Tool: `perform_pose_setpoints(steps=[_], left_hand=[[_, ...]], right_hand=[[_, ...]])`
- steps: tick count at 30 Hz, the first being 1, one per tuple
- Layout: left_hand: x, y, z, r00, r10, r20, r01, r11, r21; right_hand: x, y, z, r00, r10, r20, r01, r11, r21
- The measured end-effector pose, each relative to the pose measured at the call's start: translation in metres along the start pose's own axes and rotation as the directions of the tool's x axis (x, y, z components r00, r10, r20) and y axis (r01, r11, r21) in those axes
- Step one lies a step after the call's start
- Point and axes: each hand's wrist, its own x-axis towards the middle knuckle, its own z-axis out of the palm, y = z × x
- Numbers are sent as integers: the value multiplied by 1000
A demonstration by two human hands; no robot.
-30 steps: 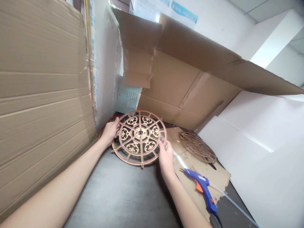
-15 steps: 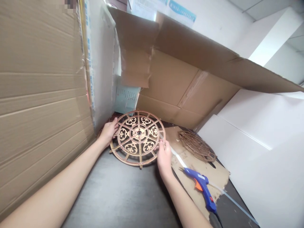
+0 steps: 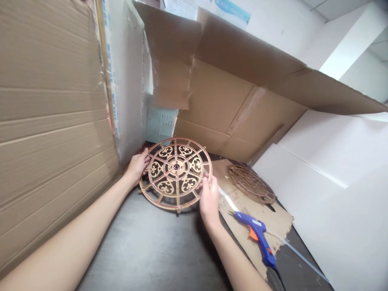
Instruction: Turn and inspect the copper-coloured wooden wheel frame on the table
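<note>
A round openwork wooden disc (image 3: pixel 176 166), cut with scroll patterns and spokes, is held tilted above the dark table (image 3: pixel 145 242). My left hand (image 3: pixel 138 165) grips its left rim, with the thumb on top. On the right rim, my right hand (image 3: pixel 209 198) pinches the edge between thumb and fingers. Some fingertips are hidden under the disc. To the right of my right hand lies a blue glue gun (image 3: pixel 256 234) with an orange trigger. Behind it rests a second round wooden lattice (image 3: pixel 251 184).
A torn cardboard sheet (image 3: pixel 226 169) lies under the glue gun and second lattice. Tall cardboard panels (image 3: pixel 54 101) stand on the left, with another cardboard wall (image 3: pixel 218 101) behind. A light-blue printed box (image 3: pixel 160 123) stands at the back. White boards (image 3: pixel 327 194) border the right side.
The disc and both hands stay almost in place, with a very slight shift up and left in the picture. My grip on the disc looks the same.
</note>
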Motion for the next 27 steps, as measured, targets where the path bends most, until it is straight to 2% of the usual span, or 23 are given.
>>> perform_pose_setpoints(steps=[13,27], left_hand=[[-1,1,2,1000,-9,-24,9,1000,15],[-1,0,3,1000,-11,-22,11,1000,9]], right_hand=[[-9,-11,0,1000,21,6,-22,998,64],[2,18,2,995,97,-3,-96,988,118]])
